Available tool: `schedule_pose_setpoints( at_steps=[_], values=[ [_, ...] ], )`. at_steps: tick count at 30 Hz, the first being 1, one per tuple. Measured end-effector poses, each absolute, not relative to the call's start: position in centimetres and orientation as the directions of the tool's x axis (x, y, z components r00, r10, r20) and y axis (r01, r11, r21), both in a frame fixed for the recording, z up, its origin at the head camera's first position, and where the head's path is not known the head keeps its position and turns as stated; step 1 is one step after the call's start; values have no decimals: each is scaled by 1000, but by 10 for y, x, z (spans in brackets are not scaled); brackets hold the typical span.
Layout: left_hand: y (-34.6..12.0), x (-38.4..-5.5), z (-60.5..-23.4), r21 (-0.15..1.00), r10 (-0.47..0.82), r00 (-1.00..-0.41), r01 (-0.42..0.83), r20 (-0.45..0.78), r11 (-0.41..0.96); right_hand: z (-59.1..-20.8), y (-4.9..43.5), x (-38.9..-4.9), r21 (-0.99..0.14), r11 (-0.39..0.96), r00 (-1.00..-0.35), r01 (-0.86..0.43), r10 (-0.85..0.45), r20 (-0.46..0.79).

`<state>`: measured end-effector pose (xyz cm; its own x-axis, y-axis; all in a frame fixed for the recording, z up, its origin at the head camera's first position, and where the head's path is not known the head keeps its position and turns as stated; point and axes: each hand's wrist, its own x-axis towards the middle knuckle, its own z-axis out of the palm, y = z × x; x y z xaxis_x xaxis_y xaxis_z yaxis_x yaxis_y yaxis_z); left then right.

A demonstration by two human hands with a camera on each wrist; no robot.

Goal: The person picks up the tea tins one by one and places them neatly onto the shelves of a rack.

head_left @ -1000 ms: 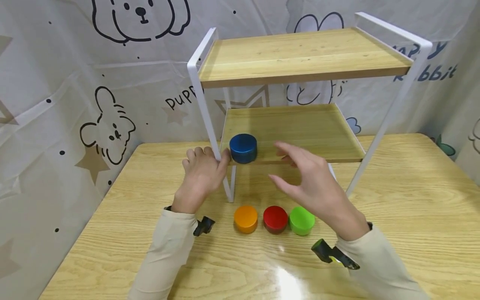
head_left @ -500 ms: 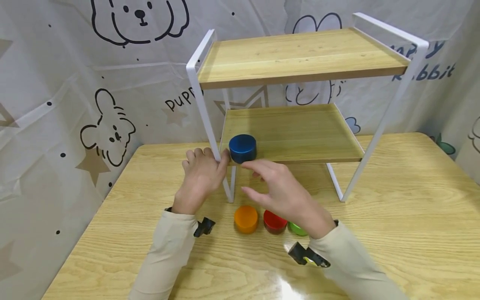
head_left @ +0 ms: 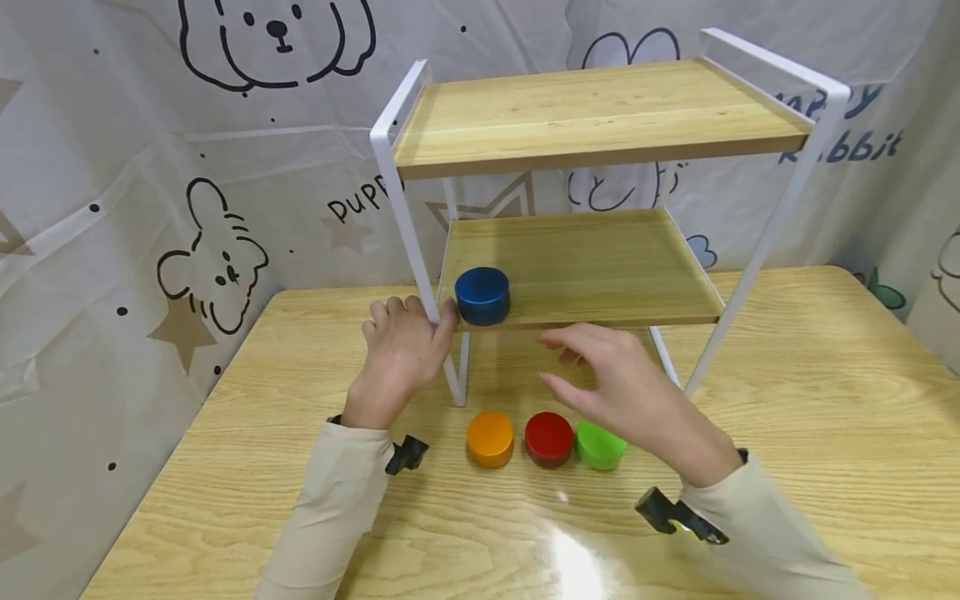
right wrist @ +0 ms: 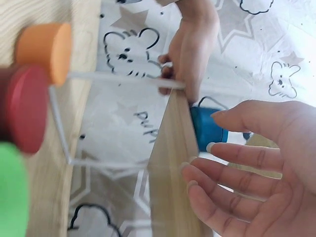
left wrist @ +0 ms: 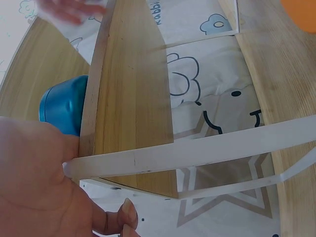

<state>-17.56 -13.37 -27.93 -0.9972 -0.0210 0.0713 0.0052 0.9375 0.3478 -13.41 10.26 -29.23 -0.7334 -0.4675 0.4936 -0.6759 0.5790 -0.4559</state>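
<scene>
My left hand grips the front left white post of a two-tier wooden rack, with the thumb by the middle shelf's front edge. Beside that thumb, a blue round lidded tin sits on the middle shelf's front left corner; it also shows in the left wrist view. My right hand hovers in front of the rack, holding nothing, its fingers loosely bent and the thumb apart. Below, on the table, an orange round tin, a red one and a green one stand in a row.
The rack stands on a light wood table. Its right post rises behind my right hand. A patterned cloth hangs behind and to the left.
My right hand moved left and down toward the blue tin, then back right, away from it. The left hand stays on the post, and the tins keep their places.
</scene>
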Motion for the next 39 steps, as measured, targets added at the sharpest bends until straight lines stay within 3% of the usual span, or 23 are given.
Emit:
schedule_pose_setpoints(
  at_steps=[12, 22, 39],
  values=[
    [-142, -172, -286, 353, -38, -998, -16, 54, 936, -320, 141, -126, -456, 622, -770, -636, -472, 430],
    [-139, -172, -288, 355, -14, -998, 11, 68, 935, -353, 156, -113, -565, 703, -899, -433, -388, 206],
    [-136, -175, -282, 352, -1, -997, 29, 84, 936, -387, 158, -116, -596, 699, -911, -394, -382, 154]
  ],
)
